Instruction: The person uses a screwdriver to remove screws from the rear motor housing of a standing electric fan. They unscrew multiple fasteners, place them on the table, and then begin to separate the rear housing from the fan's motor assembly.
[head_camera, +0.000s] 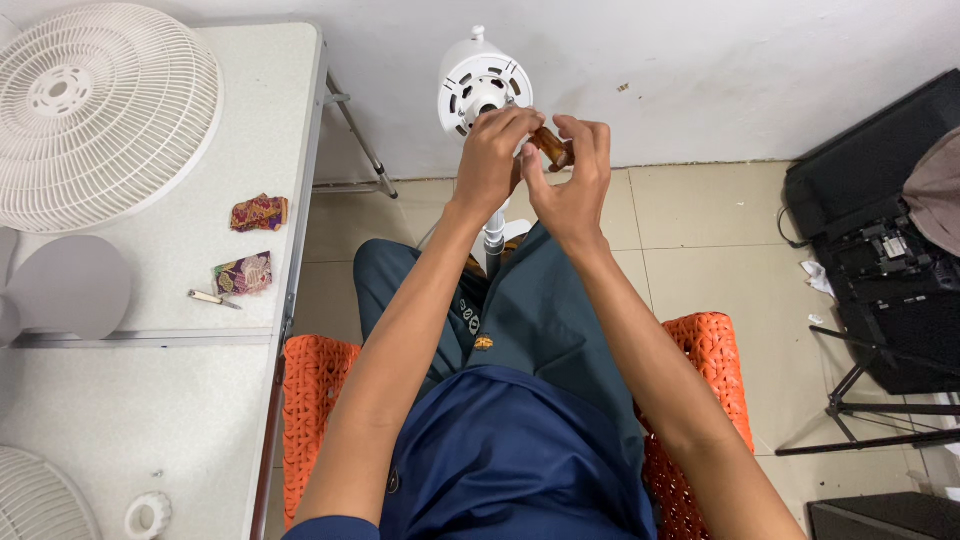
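Your left hand (492, 160) is closed on the front of the white fan motor housing (478, 88), which stands on its pole between your knees. Your right hand (572, 175) grips a brown screwdriver handle (552, 148) just beside the housing. 2 fan grilles (95, 105) lie on the table (270, 130).

light: bright, even – soft shadows | focus: sharp centre | edges: wide-angle bend – no glare, no blur
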